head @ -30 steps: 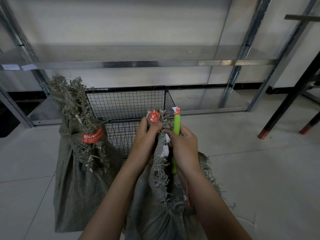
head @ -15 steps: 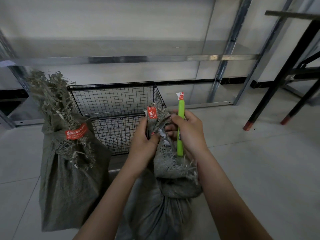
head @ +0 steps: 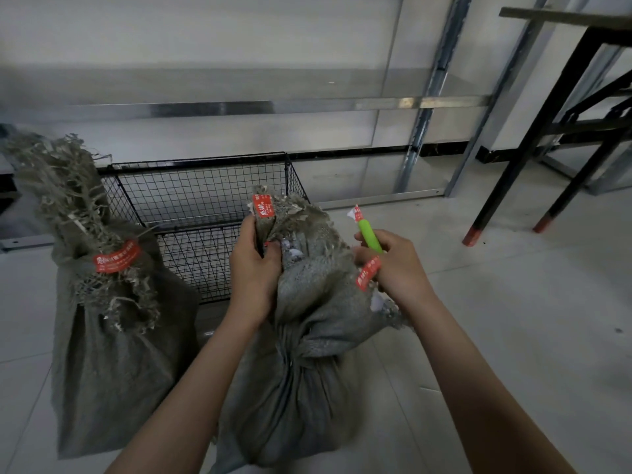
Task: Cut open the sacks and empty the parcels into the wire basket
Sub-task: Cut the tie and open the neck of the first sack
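1. Single view: wide-angle camera worn on the person's head, facing forward and down toward the floor [head: 519,336].
2. Close range: near sack [head: 307,371] filled the centre and lower frame.
3. Wire basket [head: 205,193] sat just behind it; wall rail [head: 239,106] ran farther back, across the top.

Two woven sacks [head: 113,364] [head: 301,371], one wire basket [head: 205,193], one green cutter [head: 369,236], two hands [head: 254,271] [head: 398,268]

I saw only the top of the green cutter [head: 368,232]. The rest sat buried in my right hand [head: 396,268], and its tip was too small to make out. The print on the red label [head: 263,206] was unreadable. The nearer sack [head: 301,371] ran off the bottom edge and covered part of the basket [head: 205,186] front.
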